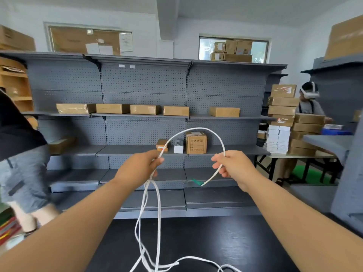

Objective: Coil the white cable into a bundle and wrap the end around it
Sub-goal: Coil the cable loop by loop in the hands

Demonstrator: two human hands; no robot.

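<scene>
Grey pegboard shelving (143, 81) with scattered cardboard boxes (196, 143) backs a dark table (216, 242), above which the person's hands are held apart, each clamped on the white cable (198, 128). The left hand (141, 167) pinches several gathered strands at its fingertips. The right hand (235, 165) curls round the cable close to its free end, where a green plug (196, 181) hangs just below. Between the hands the cable rises in one open arc. Below the left hand long loops (158, 213) drop to the table and trail toward its near edge. Risks, as judged: the fingertip pinch is shallow, so pulling the arc inward could let the gathered strands slip and the bundle fall apart. The loops look unequal in length, and the crossed strands on the table could snag or knot when lifted. How many turns the left hand holds cannot be counted, since its fingers cover the crossing. The cable's other end runs off past the near edge, out of sight. The plug's type is too blurred to name. Two other people (310, 107) stand at the room's sides, partly cut off.
</scene>
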